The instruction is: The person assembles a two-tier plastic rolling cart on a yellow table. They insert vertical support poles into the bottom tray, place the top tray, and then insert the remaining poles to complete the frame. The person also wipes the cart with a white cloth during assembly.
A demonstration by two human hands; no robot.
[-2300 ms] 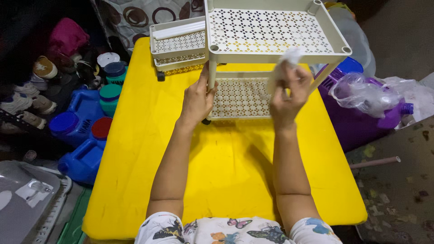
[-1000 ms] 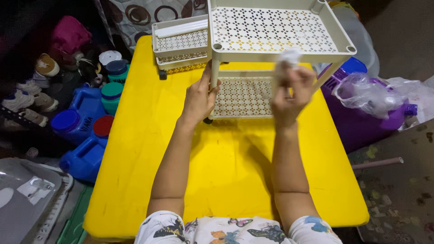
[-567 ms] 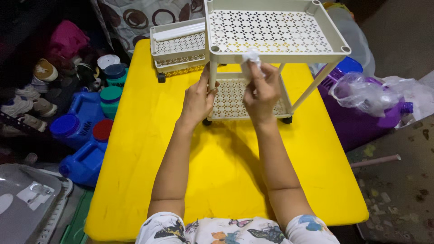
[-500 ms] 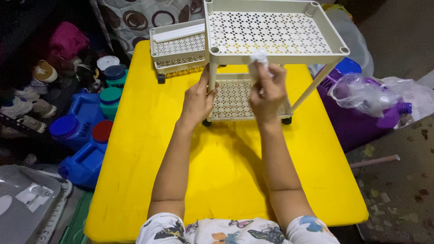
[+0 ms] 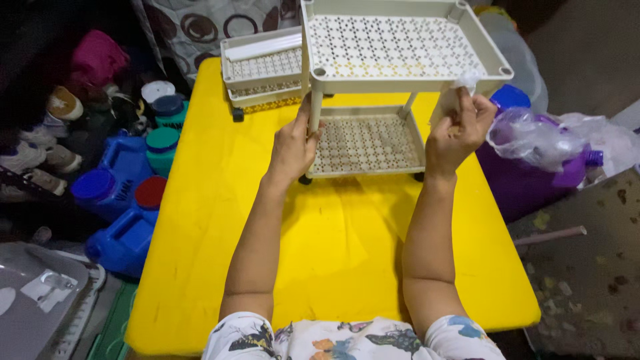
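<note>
Here, cream perforated two-tier rack (image 5: 400,47), left hand (image 5: 293,143) gripping post, right hand (image 5: 457,130) clutching cloth (image 5: 467,83)

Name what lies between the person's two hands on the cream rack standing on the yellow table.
In the head view, the rack's perforated lower shelf lies between the left hand, gripping a post, and the right hand, which holds a white cloth.

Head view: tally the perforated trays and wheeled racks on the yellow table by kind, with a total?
Cream two-tier perforated plastic rack, left hand on its post, right hand at its corner with a white cloth: 1
Stacked loose cream perforated trays: 2, maybe more
Total: 3 on the yellow table
</note>
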